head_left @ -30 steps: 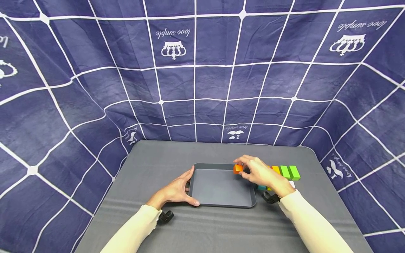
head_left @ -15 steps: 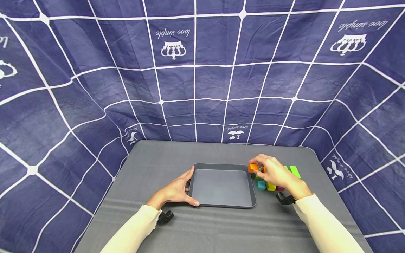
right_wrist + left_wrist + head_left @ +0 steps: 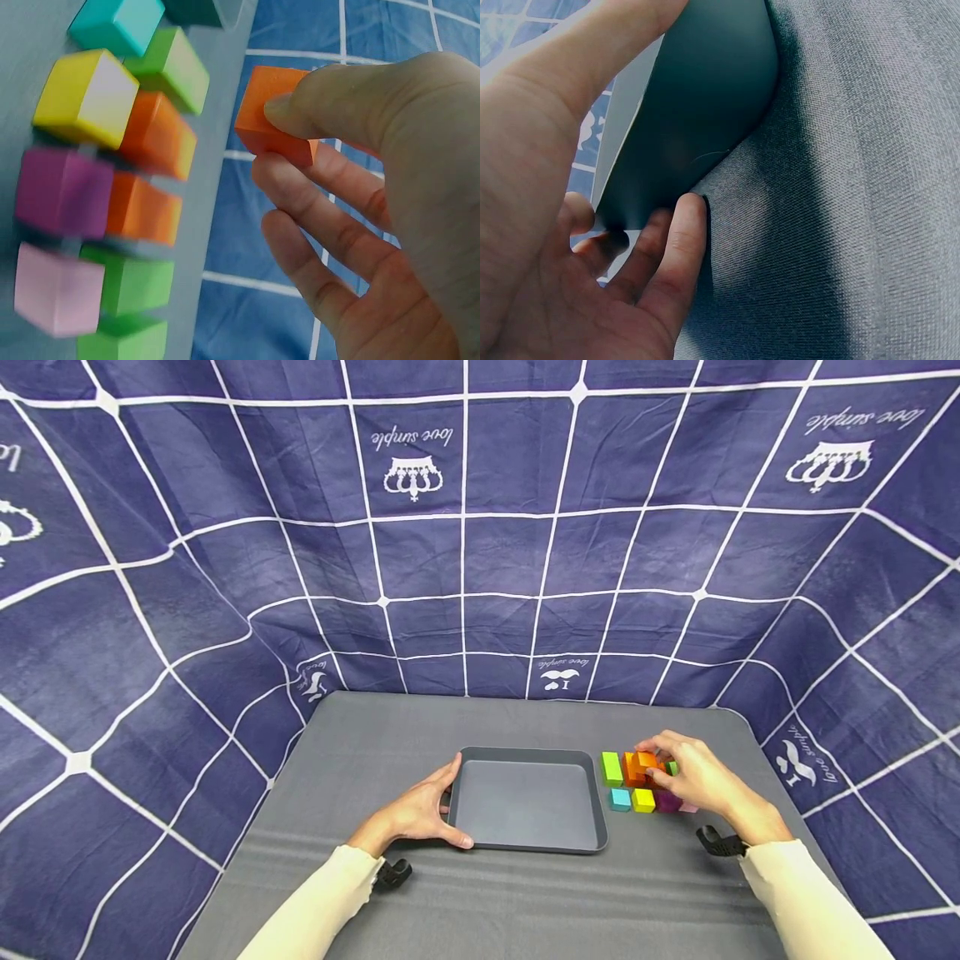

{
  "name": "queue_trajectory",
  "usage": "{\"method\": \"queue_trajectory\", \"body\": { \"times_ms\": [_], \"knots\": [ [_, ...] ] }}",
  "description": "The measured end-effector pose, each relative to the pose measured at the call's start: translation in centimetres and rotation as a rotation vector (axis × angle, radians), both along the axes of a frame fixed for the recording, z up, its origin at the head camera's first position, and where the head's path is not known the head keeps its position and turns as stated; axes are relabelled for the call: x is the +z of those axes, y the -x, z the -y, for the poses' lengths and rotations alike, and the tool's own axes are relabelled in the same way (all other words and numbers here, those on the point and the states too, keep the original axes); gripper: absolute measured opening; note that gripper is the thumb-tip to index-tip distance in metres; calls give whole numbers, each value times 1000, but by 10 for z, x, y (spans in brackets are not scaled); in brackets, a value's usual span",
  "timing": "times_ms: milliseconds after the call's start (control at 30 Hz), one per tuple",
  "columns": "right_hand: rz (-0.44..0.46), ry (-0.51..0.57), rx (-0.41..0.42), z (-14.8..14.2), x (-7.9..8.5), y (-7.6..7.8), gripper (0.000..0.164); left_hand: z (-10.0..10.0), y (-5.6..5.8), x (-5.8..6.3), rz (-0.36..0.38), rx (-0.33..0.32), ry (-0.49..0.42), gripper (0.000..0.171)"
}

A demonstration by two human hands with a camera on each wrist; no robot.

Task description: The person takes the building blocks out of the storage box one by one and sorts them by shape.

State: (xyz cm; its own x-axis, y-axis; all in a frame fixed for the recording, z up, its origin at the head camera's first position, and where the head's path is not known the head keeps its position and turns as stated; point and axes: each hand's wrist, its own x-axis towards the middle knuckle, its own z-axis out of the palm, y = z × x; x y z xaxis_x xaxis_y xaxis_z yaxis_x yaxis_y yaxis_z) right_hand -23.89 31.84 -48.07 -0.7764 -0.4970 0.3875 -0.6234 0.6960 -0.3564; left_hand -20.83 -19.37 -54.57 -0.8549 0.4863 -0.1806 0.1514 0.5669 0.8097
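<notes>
My left hand [image 3: 416, 810] holds the left end of a dark grey tray [image 3: 525, 847], its thumb at the near corner and its index finger at the far corner. In the left wrist view, the other fingertips touch the tray's outer wall [image 3: 697, 97]. My right hand [image 3: 701, 772] pinches an orange block [image 3: 274, 112] between thumb and fingers. The block is raised above two rows of coloured blocks to the tray's right. Among those are a lime block [image 3: 612, 768], a teal one [image 3: 619, 800], a yellow one [image 3: 643, 801] and a purple one [image 3: 64, 191].
Two more orange blocks [image 3: 159, 135] sit in the far row, with green blocks [image 3: 139, 285] further along. A pink block [image 3: 60, 289] ends the near row. Grey cloth [image 3: 510, 902] covers the table, and a blue checked curtain [image 3: 495, 560] rises behind and at both sides.
My right hand has carried the orange block rightward from over the tray's far right corner to above the block rows. The left hand and tray have stayed in place.
</notes>
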Motion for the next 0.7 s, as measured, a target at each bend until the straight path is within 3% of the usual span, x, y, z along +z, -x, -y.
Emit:
{"method": "queue_trajectory", "body": {
  "times_ms": [333, 700],
  "knots": [
    [52, -59, -101, -37, -4, -10, 45, 1, 0, 0, 2, 0, -4, 157],
    [-10, -102, -140, -80, -15, -16, 43, 1, 1, -1, -2, 4, -5, 157]
  ]
}}
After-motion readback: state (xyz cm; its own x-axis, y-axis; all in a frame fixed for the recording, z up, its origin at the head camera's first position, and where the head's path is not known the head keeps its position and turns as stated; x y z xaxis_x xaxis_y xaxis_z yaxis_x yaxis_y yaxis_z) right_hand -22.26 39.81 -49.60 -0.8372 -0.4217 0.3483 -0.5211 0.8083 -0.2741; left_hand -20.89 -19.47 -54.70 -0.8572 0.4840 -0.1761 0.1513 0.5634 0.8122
